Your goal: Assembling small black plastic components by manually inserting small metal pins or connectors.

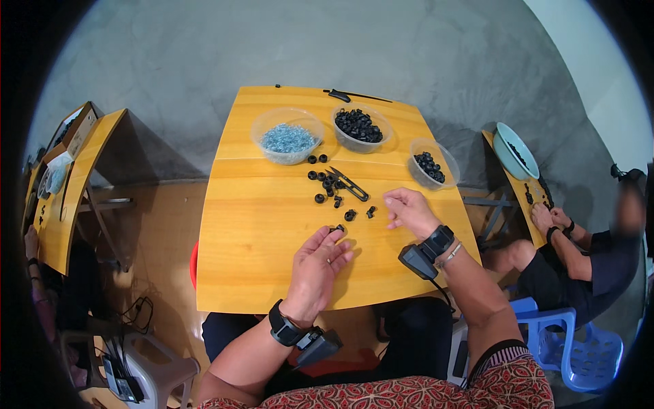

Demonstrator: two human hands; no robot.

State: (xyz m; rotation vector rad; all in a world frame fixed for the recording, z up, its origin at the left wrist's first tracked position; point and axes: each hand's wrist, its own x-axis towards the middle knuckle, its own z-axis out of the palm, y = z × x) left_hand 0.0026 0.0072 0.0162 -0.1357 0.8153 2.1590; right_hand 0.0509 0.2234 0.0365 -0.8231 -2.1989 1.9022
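My left hand (319, 262) is above the near middle of the table, palm turned up, with a small black plastic part (338, 228) at its fingertips. To the right, my right hand (412, 213) hovers with its fingers curled and thumb against the index finger; whatever may be between them is too small to make out. Beyond the hands lie several loose black pieces, among them a round cap (350, 215) and a small angled piece (371, 212). Black thread snips (349, 184) rest beside them, blades pointing away to the left.
Across the far side stand a bowl of clear bluish pieces (287, 139), a bowl of black parts (360, 127) and a smaller bowl of round black parts (433, 167). A black-handled tool (339, 96) lies at the far edge. A co-worker (579, 252) sits at the right-hand table.
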